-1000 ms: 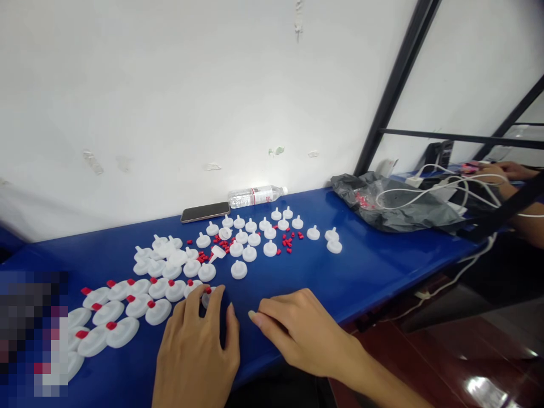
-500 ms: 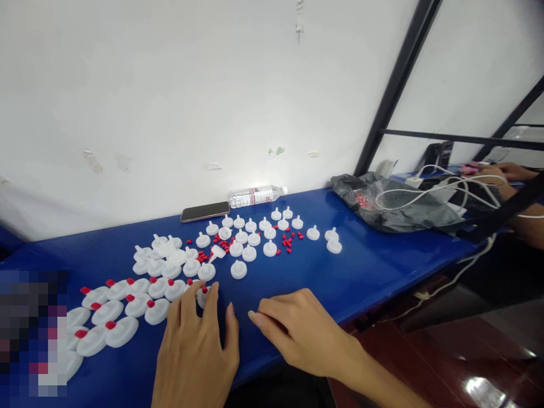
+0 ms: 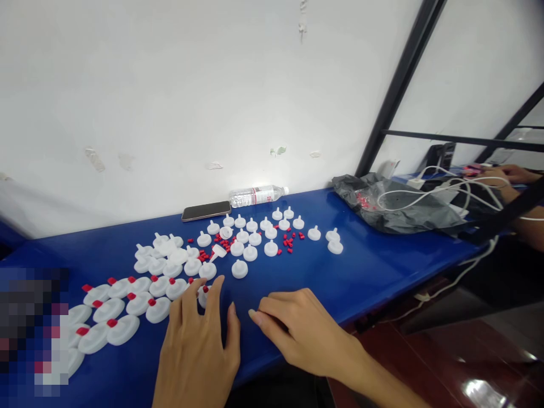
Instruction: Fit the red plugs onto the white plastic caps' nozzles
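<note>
The left hand [image 3: 213, 294] is arching palm down near the table's [image 3: 365, 272] front edge, fingers spreading loosely around a red-tipped disc [image 3: 204, 298]. The right hand [image 3: 300, 331] is resting at that edge, fingers curling closed.

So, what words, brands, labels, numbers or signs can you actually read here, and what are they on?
Nothing can be read for certain.
Bottle: its label carries red markings, too small and blurred to read.
Phone: dark screen, no text visible.
Grey plastic bag: no lettering I can make out.
Wall: no sign, only scuffs and scraps.
</note>
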Tool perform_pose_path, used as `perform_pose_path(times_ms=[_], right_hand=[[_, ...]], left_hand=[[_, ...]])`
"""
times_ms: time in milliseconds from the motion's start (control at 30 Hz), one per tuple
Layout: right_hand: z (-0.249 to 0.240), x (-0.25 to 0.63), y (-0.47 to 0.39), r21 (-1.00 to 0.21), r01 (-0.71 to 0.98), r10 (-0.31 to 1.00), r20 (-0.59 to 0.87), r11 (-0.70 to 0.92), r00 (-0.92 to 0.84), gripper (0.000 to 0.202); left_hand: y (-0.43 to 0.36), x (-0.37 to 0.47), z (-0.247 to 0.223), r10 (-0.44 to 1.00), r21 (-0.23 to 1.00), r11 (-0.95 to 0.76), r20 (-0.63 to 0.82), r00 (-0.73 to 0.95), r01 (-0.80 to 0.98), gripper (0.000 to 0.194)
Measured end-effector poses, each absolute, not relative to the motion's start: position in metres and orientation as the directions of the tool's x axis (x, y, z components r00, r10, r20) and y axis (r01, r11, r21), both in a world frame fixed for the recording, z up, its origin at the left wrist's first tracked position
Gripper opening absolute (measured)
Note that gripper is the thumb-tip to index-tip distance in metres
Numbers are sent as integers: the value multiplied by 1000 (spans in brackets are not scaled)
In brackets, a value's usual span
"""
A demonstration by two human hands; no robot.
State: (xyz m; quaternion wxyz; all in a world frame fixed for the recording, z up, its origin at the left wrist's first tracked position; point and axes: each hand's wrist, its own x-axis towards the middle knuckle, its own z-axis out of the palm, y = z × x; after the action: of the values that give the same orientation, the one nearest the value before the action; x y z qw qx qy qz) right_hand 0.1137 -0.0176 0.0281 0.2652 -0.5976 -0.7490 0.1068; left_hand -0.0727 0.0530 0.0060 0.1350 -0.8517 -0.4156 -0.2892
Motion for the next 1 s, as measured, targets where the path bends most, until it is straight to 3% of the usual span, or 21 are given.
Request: perform_pose_path(times_ms=[167, 333, 467, 633, 867, 1000], right_hand=[[34, 113, -18, -507, 833, 965, 237, 221, -111, 18], [37, 110, -17, -423, 882, 975, 160, 206, -151, 64], [37, 100, -14, -317, 927, 975, 157, 200, -157, 59], [38, 96, -9, -261, 938, 962, 211, 228, -175, 52], [36, 106, -18, -431, 856, 950, 245, 286, -193, 32], [29, 110, -23, -591, 741, 940, 293, 320, -173, 31]], left_hand=[[52, -71, 7, 641, 32, -615, 602, 476, 788, 46], [53, -72, 8, 616, 10, -633, 613, 496, 774, 47], [54, -73, 8, 569, -33, -666, 623, 537, 745, 44], [54, -70, 7, 605, 14, -631, 634, 481, 776, 44], [56, -72, 5, 598, -12, -644, 615, 514, 765, 44], [56, -72, 6, 562, -7, -687, 628, 538, 726, 36]])
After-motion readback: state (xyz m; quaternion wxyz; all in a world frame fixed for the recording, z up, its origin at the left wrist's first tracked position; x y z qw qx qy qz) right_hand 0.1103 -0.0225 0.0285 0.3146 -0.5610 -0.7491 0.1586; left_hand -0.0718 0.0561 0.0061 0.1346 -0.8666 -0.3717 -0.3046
